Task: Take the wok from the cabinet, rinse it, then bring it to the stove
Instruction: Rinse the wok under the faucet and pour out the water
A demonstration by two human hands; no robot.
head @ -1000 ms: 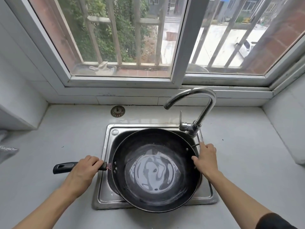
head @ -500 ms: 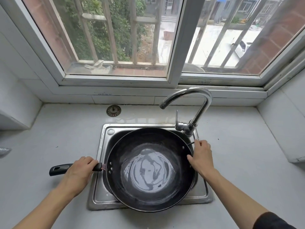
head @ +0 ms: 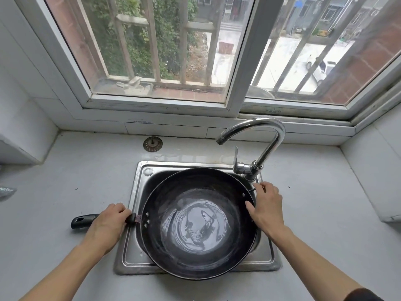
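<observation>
A large black wok (head: 198, 222) sits over the steel sink (head: 134, 257), with a shallow pool of water shining in its bottom. My left hand (head: 108, 224) is closed around its long black handle (head: 83, 221), which sticks out to the left over the counter. My right hand (head: 265, 208) grips the wok's right rim at the small side handle. The chrome faucet (head: 256, 148) arches above the wok's far right edge; no water runs from its spout.
White countertop (head: 65, 181) surrounds the sink. A round metal drain strainer (head: 152, 144) lies behind the sink. A barred window (head: 195, 51) fills the back wall. White tiled walls close in at left and right. A grey object (head: 6, 191) shows at the left edge.
The water in the wok has swirled and shifted. Both hands keep their grip; the wok sits almost where it was, and the view has drifted slightly.
</observation>
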